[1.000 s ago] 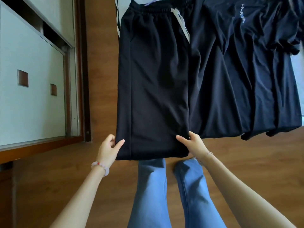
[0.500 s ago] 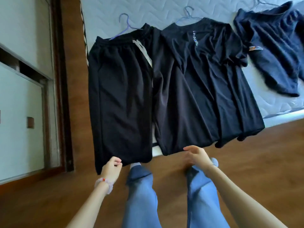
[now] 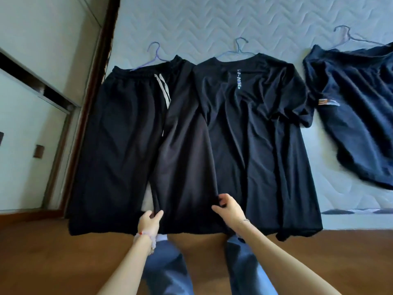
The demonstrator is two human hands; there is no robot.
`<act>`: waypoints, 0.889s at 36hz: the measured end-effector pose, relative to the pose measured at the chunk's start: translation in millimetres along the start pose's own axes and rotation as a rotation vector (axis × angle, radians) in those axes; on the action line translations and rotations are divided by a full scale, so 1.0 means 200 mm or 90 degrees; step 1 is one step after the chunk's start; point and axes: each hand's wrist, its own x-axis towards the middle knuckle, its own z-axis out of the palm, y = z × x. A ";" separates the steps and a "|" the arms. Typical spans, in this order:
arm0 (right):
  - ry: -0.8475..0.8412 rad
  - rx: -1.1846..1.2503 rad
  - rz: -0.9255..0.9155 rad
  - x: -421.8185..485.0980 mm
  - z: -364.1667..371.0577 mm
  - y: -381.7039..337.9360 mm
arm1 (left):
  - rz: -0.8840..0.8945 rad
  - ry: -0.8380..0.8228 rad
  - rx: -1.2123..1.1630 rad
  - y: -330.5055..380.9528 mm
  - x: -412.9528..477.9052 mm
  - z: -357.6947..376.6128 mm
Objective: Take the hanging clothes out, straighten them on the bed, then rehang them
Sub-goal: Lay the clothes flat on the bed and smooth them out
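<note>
Trousers: black drawstring trousers (image 3: 131, 145) lie flat on the bed (image 3: 212, 22), waistband at the far end, both legs running toward the near edge and hanging past it over the wooden floor (image 3: 42, 262).
Drawstring: two pale cords (image 3: 163, 90) trail down from the waistband onto the cloth.
Left hand: left hand (image 3: 148, 222) sits at the near hem of the right trouser leg, thumb and fingers pinched together on its left edge.
Right hand: right hand (image 3: 229, 209) closes on the right edge of the same leg, fingers curled into the cloth, just beside the T-shirt.
T-shirt: black T-shirt (image 3: 261, 135) with pale lettering below the collar lies right of the trousers, touching them, its hem over the bed edge.
Hangers: one pale hanger (image 3: 155, 56) pokes out of the waistband, another hanger (image 3: 240, 47) out of the T-shirt collar.
Far-right garment: dark blue garment (image 3: 357, 116) lies rumpled and apart, on a third hanger (image 3: 344, 37).
Wardrobe: pale wardrobe (image 3: 32, 103) stands on the left.
Person: jeans-clad legs (image 3: 165, 269) stand near the bed edge.
</note>
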 end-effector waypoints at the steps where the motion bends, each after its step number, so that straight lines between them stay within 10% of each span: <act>1: 0.004 -0.010 0.004 0.03 0.00 -0.01 | 0.006 0.005 0.011 0.02 -0.03 0.02; 22: -0.084 -0.166 0.015 -0.03 -0.36 0.28 | -0.129 0.186 0.089 -0.05 -0.23 0.22; 27: 0.099 -0.053 0.041 -0.03 -0.61 0.30 | 0.060 0.289 0.131 0.08 -0.28 0.28; 32: 0.266 -0.050 0.081 0.02 -0.90 0.43 | 0.254 0.121 0.098 0.24 -0.35 0.55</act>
